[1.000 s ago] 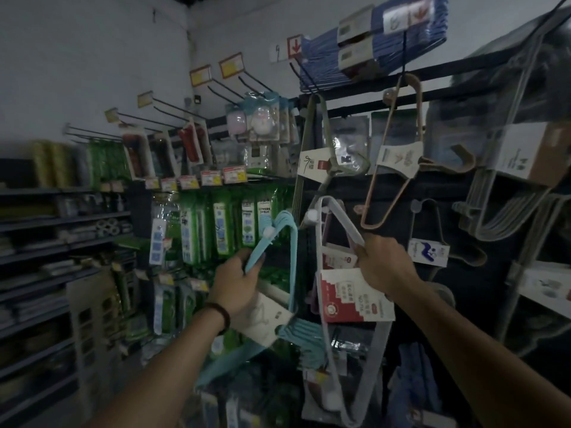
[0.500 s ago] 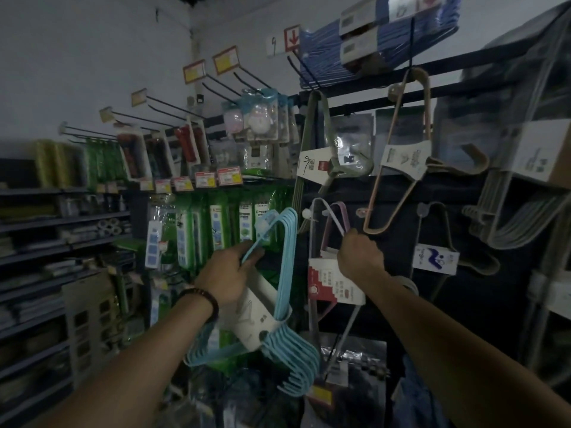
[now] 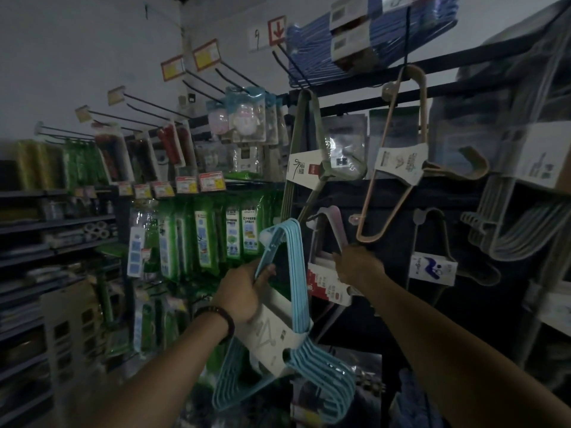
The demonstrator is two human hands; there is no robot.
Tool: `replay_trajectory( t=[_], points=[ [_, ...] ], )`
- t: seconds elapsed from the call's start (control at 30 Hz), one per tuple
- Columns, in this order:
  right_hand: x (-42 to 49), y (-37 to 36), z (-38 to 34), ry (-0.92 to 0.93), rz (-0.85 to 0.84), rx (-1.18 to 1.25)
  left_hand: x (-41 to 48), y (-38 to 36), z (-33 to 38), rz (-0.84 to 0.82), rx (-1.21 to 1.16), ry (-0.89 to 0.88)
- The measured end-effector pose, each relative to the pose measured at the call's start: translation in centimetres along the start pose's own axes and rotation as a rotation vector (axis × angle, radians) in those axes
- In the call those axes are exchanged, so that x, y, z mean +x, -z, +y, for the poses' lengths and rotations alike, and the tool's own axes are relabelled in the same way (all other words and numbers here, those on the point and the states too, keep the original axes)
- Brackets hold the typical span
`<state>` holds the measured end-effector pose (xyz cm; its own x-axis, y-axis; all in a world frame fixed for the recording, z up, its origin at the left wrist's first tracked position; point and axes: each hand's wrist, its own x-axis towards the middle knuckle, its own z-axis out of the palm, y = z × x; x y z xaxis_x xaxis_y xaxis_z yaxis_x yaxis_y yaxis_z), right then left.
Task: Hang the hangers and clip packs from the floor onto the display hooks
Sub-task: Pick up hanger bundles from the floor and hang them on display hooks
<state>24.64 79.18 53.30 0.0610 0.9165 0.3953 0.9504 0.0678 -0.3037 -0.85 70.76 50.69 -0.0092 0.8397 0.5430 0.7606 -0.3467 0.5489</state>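
My left hand grips a bundle of light blue hangers wrapped in a white paper band, held up in front of the dark display wall. My right hand holds the side of a pink-white hanger pack with a red and white label. The top of that pack sits at a hook on the wall at about chest height. Above hang a green hanger pack and a beige hanger pack on their own hooks.
Grey hanger bundles fill the wall at right, with a small labelled hanger next to my right hand. Green packs and clip packs hang at left. Bare hooks with price tags stick out higher up. Shelves run along the far left.
My right hand has lifted the pink-white pack upward until its top reached the hook. My left hand has raised the blue bundle slightly and brought it closer to the wall.
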Motion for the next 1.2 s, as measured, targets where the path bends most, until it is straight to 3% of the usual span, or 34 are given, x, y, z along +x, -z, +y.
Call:
replay_trajectory(
  t=[0.17,0.23,0.33,0.47,0.83,1.03,1.2],
  points=[
    [-4.5,3.0,-1.9,0.217,0.203,0.178,0.8,-2.6,0.4,0.052,-0.126,0.012],
    [-7.2,4.2,-2.5,0.344,0.187,0.247,1.1,-3.6,0.8,0.065,-0.158,0.022],
    [-9.9,5.0,-3.1,0.409,0.077,0.113,1.4,-4.9,1.4,0.090,-0.252,0.054],
    [-10.2,4.8,-3.2,0.376,0.035,0.064,1.9,-5.8,2.5,0.086,-0.301,0.032],
    [-3.9,3.3,-3.0,0.186,0.075,0.039,4.7,-5.2,5.6,0.040,-0.144,0.083],
    [-1.5,1.2,-2.8,0.103,0.045,0.009,2.8,-5.0,5.4,-0.179,-0.080,0.072],
    [-1.6,0.6,-2.2,0.073,-0.030,-0.020,1.7,-6.1,5.5,-0.244,-0.032,0.084]
  ],
)
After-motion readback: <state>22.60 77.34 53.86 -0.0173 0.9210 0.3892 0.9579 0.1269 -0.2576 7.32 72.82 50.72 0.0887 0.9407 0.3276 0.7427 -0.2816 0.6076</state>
